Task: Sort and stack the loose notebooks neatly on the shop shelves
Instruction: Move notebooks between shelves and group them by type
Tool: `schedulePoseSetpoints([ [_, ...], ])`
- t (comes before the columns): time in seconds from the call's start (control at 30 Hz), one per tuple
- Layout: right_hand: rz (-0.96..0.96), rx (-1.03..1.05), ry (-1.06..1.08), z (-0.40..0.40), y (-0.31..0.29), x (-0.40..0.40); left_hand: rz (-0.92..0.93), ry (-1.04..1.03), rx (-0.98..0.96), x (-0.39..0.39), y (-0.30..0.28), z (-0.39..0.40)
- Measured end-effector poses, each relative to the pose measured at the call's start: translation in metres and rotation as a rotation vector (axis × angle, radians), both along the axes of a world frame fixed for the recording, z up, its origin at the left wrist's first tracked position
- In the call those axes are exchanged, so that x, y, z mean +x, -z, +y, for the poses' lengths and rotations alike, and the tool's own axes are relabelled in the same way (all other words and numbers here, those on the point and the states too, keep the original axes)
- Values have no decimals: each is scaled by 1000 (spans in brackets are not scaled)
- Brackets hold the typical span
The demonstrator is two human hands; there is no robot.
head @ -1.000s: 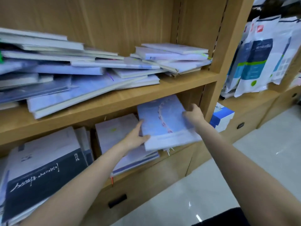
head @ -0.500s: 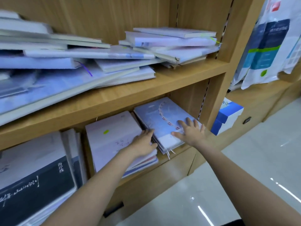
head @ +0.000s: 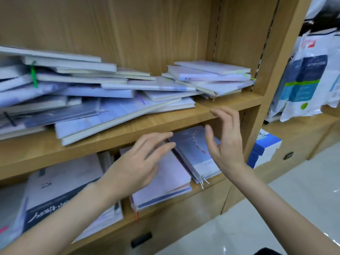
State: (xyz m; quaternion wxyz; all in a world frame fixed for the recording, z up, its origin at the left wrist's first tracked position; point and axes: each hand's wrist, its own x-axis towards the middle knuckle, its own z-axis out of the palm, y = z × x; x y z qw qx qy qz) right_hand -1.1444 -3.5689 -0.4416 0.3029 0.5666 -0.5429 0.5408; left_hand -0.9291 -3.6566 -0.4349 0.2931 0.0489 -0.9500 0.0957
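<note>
On the lower shelf (head: 207, 188) a blue notebook (head: 191, 142) with a dotted arc tops a neat stack at the right end. Beside it lies a pale lilac notebook stack (head: 171, 179). My left hand (head: 139, 161) hovers over the lilac stack, fingers straight and spread, holding nothing. My right hand (head: 226, 137) is raised in front of the upper shelf's edge, fingers loosely bent and empty. On the upper shelf (head: 230, 105) a messy heap of notebooks (head: 88, 100) sprawls left, and a small pile of notebooks (head: 211, 78) sits at the right.
A dark-and-white book (head: 60, 197) lies at the lower left. A wooden upright (head: 265, 74) bounds the shelves on the right. Beyond it stand a blue and white box (head: 265, 151) and hanging white packets (head: 305, 83). A drawer handle (head: 141, 240) sits below. Pale floor lies lower right.
The blue notebook was laid down on its stack. Both hands then came off it; the right hand rose to the upper shelf's edge and the left opened above the lilac stack.
</note>
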Motion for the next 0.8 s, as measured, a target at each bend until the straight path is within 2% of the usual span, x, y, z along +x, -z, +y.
schedulePoseSetpoints([
  [0.1, 123, 53, -7, -25, -39, 16, 124, -36, -133, 16, -44, 1],
  [0.17, 158, 168, -3, -43, -60, 22, 169, -124, -177, 29, -65, -6],
  [0.3, 273, 549, 24, -77, -102, 35, 189, -447, -305, 54, -99, -30],
  [0.43, 346, 719, 143, -102, -122, 52, 141, -744, -350, 74, -118, -48],
  [0.57, 400, 712, 246, -101, -129, 56, 67, -845, -307, 80, -131, -49],
  [0.73, 420, 579, 177, -90, -147, 53, 97, -892, -92, 85, -147, -50],
  [0.8, 454, 524, 111, -83, -150, 51, 96, -883, -62, 87, -149, -49],
])
